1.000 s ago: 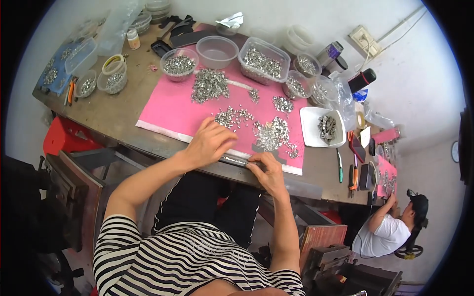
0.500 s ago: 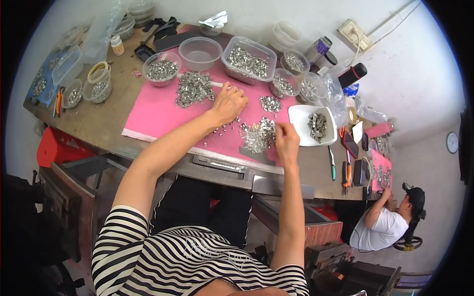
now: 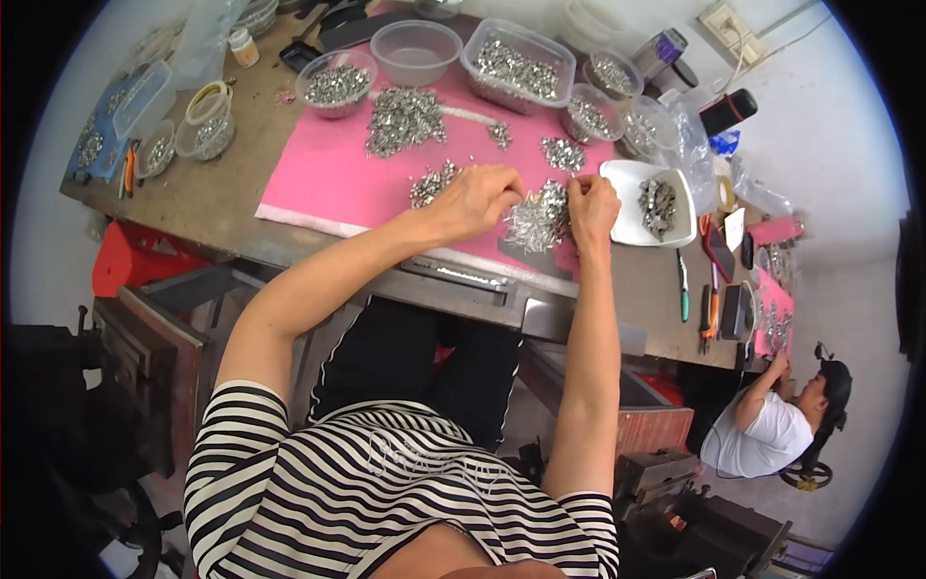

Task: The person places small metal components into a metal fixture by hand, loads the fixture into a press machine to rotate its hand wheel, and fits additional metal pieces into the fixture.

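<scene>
My left hand [image 3: 479, 200] hovers over the pink mat [image 3: 318, 174], fingers curled into a pinch at the left edge of a heap of thin silvery metal pins [image 3: 536, 218]. Whatever is between its fingertips is too small to make out. On the heap's other side my right hand [image 3: 593, 209] pinches too, its fingertips touching or just above the heap; what they hold is hidden. Partly behind my left wrist lies a pile of small metal parts [image 3: 433, 181]. A smaller pile [image 3: 562, 153] sits just beyond the pins.
A white tray [image 3: 623, 230] with metal pieces stands right of my right hand. Farther back are a big metal pile [image 3: 405, 121], a filled rectangular tub [image 3: 516, 68] and a round tub [image 3: 417, 56]. Pliers [image 3: 710, 314] lie at right. A co-worker [image 3: 762, 425] sits beyond.
The view has shifted, moving the scene up and right. My left hand has come nearer and toward the pins, uncovering a small pile behind it. My right hand stays beside the heap.
</scene>
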`<action>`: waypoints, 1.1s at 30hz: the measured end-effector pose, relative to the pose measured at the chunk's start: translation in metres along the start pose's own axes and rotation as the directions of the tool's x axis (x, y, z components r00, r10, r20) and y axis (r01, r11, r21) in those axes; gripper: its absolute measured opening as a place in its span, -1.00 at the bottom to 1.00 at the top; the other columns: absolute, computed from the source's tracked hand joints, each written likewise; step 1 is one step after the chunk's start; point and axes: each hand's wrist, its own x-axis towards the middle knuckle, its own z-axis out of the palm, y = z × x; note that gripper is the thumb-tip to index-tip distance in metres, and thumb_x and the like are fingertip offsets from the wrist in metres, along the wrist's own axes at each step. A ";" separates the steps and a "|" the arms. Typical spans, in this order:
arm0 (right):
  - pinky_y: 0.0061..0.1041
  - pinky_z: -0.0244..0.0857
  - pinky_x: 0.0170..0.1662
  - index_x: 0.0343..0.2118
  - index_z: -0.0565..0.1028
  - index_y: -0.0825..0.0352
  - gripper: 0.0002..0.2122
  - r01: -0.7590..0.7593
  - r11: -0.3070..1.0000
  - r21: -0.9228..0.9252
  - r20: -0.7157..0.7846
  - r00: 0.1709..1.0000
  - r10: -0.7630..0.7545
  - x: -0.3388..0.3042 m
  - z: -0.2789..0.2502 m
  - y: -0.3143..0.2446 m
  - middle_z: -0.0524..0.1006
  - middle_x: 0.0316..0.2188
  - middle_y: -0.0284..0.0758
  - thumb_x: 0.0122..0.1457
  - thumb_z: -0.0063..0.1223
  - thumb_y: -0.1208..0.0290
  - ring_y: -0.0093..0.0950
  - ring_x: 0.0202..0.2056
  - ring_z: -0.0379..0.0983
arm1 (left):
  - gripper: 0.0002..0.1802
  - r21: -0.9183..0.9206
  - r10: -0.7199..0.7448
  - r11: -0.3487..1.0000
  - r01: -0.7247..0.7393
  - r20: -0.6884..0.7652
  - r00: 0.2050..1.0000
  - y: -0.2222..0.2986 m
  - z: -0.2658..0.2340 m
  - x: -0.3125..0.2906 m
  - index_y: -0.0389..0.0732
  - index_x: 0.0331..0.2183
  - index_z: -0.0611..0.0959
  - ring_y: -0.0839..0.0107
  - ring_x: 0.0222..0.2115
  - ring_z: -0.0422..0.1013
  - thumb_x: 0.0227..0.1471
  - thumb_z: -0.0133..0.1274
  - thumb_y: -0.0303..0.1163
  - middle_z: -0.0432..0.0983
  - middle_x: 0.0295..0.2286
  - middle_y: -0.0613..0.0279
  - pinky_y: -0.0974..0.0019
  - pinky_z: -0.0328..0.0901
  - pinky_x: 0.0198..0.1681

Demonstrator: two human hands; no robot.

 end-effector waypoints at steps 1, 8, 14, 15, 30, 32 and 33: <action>-0.12 0.34 -0.23 -0.44 0.58 0.37 -0.87 0.040 0.999 0.033 -0.033 0.999 -0.039 -0.005 -0.007 -0.004 0.59 -0.42 -0.11 0.14 0.18 0.41 -0.13 -0.34 0.53 | -0.91 -0.031 -0.022 0.999 0.023 0.031 0.999 0.008 -0.002 -0.013 -0.32 -0.35 0.59 -0.06 -0.39 0.49 0.10 0.07 -0.49 0.54 -0.45 -0.04 0.01 0.36 -0.26; -0.34 0.40 -0.27 -0.30 0.50 0.44 -0.92 0.025 0.887 0.461 0.204 0.970 -0.133 -0.083 -0.074 -0.069 0.54 -0.40 -0.12 0.17 0.16 0.60 -0.24 -0.39 0.53 | -0.93 0.069 -0.071 0.996 0.064 0.098 0.993 0.041 -0.006 -0.091 -0.27 -0.33 0.60 0.12 -0.31 0.43 0.09 0.14 -0.50 0.51 -0.39 0.11 0.14 0.29 -0.19; -0.35 0.41 -0.21 -0.30 0.48 0.46 -0.88 -0.044 0.809 0.586 0.270 0.952 -0.144 -0.130 -0.088 -0.084 0.53 -0.36 -0.15 0.13 0.19 0.63 -0.22 -0.33 0.54 | -0.90 0.171 -0.026 0.985 0.022 0.026 0.999 0.048 0.003 -0.096 -0.24 -0.35 0.60 0.11 -0.34 0.40 0.03 0.18 -0.50 0.49 -0.38 0.15 0.14 0.27 -0.21; -0.35 0.41 -0.21 -0.30 0.48 0.46 -0.88 -0.043 0.809 0.586 0.269 0.952 -0.144 -0.133 -0.089 -0.086 0.53 -0.36 -0.15 0.13 0.19 0.63 -0.22 -0.33 0.54 | -0.90 0.201 -0.005 0.980 0.000 0.024 1.000 0.048 0.004 -0.097 -0.24 -0.35 0.60 0.12 -0.34 0.40 0.02 0.19 -0.49 0.49 -0.39 0.16 0.14 0.26 -0.21; -0.30 0.30 -0.17 -0.35 0.52 0.36 -0.87 0.200 0.898 0.392 0.236 0.922 -0.308 -0.131 -0.093 -0.099 0.54 -0.34 -0.27 0.05 0.24 0.61 -0.23 -0.29 0.50 | -0.87 0.303 0.158 0.940 -0.155 0.015 0.987 0.043 0.009 -0.101 -0.26 -0.33 0.59 0.16 -0.33 0.41 0.02 0.20 -0.52 0.44 -0.39 0.16 0.17 0.36 -0.25; -0.25 0.25 -0.17 -0.35 0.51 0.34 -0.90 0.317 0.894 0.316 0.227 0.890 -0.396 -0.129 -0.095 -0.100 0.48 -0.38 -0.25 0.08 0.21 0.56 -0.23 -0.28 0.45 | -0.87 0.281 0.137 0.950 -0.135 0.012 0.990 0.043 0.009 -0.100 -0.27 -0.33 0.59 0.16 -0.33 0.40 0.02 0.20 -0.52 0.44 -0.39 0.15 0.16 0.36 -0.25; -0.25 0.25 -0.17 -0.35 0.51 0.34 -0.90 0.317 0.895 0.315 0.227 0.890 -0.395 -0.128 -0.096 -0.101 0.48 -0.38 -0.25 0.08 0.21 0.56 -0.23 -0.28 0.45 | -0.87 0.258 0.116 0.959 -0.115 0.011 0.993 0.043 0.009 -0.100 -0.27 -0.33 0.59 0.15 -0.33 0.40 0.02 0.20 -0.52 0.44 -0.39 0.15 0.15 0.36 -0.25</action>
